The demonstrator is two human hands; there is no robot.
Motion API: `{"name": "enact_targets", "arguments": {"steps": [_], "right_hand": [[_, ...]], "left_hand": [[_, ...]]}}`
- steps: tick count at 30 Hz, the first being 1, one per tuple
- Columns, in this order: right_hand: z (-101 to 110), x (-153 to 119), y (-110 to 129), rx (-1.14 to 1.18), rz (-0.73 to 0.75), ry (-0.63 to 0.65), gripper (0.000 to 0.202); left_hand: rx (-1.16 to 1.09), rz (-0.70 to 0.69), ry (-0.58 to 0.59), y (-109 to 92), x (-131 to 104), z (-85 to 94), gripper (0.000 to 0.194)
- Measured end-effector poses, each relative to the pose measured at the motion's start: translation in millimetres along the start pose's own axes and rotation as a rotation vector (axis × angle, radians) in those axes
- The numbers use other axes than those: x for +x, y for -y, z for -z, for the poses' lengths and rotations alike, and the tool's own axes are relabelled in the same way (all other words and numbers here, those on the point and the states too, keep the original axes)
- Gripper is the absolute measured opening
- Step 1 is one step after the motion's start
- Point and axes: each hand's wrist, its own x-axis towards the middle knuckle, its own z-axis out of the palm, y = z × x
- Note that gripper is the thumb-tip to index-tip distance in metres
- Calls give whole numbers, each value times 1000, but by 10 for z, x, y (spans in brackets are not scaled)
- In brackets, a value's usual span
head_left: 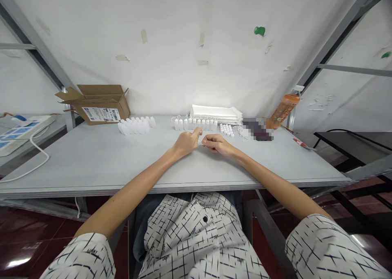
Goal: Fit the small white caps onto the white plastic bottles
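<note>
Over the middle of the grey table (101, 160), my left hand (186, 143) is closed, thumb raised against the curled fingers. My right hand (218, 143) is closed too, in a pinch just to its right. A tiny whitish thing shows between the two hands, too small to name. Behind them stands a row of small white bottles (185, 124) with loops on top. To the right of that row lies a group of small white caps (226, 129). Several translucent white pieces (134, 126) lie in rows at the left.
An open cardboard box (101, 105) stands at the back left. White flat packs (216, 114) are stacked near the wall. An orange drink bottle (284, 109) leans at the back right, beside a blurred dark object (260, 130). A power strip (26, 134) lies far left.
</note>
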Motion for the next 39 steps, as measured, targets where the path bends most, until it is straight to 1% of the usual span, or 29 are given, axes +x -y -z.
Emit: {"name": "enact_targets", "arguments": {"steps": [4, 8, 10, 12, 14, 19, 22, 28, 33, 39], "right_hand": [[5, -11, 45, 10, -4, 19, 43], [19, -20, 69, -129, -20, 71, 49], [36, -19, 69, -214, -40, 64, 50], [58, -16, 66, -287, -30, 13, 49], [79, -12, 61, -331, 21, -56, 45], [93, -4, 48, -358, 167, -259, 32], [77, -6, 48, -374, 220, -328, 30], [42, -14, 65, -394, 244, -303, 33], [37, -2, 37, -365, 233, -273, 28], [26, -1, 26, -327, 217, -251, 25]], "left_hand": [[5, -6, 2, 11, 3, 17, 28], [-53, 13, 36, 67, 15, 39, 27], [-83, 22, 68, 93, 18, 42, 27], [-93, 28, 93, 104, 18, 42, 29], [-88, 32, 116, 104, 17, 42, 30], [-64, 26, 150, 88, 14, 35, 32], [-50, 18, 153, 76, 11, 22, 34], [-59, -6, 186, 10, 3, 32, 34], [-57, 0, 204, -17, 5, 45, 32], [-64, -18, 192, -19, -4, 50, 32]]}}
